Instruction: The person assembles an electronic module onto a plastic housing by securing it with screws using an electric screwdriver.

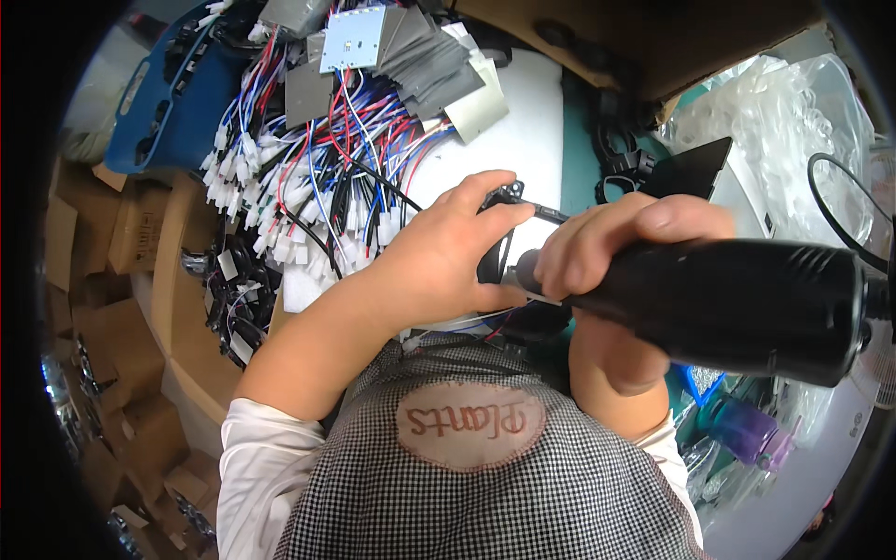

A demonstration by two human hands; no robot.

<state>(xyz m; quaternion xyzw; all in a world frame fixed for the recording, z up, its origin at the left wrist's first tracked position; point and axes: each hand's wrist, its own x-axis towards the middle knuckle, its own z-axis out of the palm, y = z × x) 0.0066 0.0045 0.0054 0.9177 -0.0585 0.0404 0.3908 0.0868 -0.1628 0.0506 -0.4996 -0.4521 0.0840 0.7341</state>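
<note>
My left hand (437, 250) grips a small black part (491, 259) between thumb and fingers in front of my apron; much of the part is hidden by the hands. A thick black electric screwdriver (747, 303) lies nearly level in my right hand (616, 243), its front end pointing left toward the black part. Whether its tip touches the part is hidden. A thin dark rod-like piece (549, 214) shows between the fingertips of both hands. Just beyond my left hand spreads a pile of red, blue, white and black wires (350, 140) with white plugs.
Flat grey plates (425, 70) and a pale plate (353, 39) top the wires on white foam (537, 112). A blue basket (140, 112) stands far left, cardboard boxes (121, 345) below it. Right are a bag of clear parts (775, 103) and a purple bottle (747, 431).
</note>
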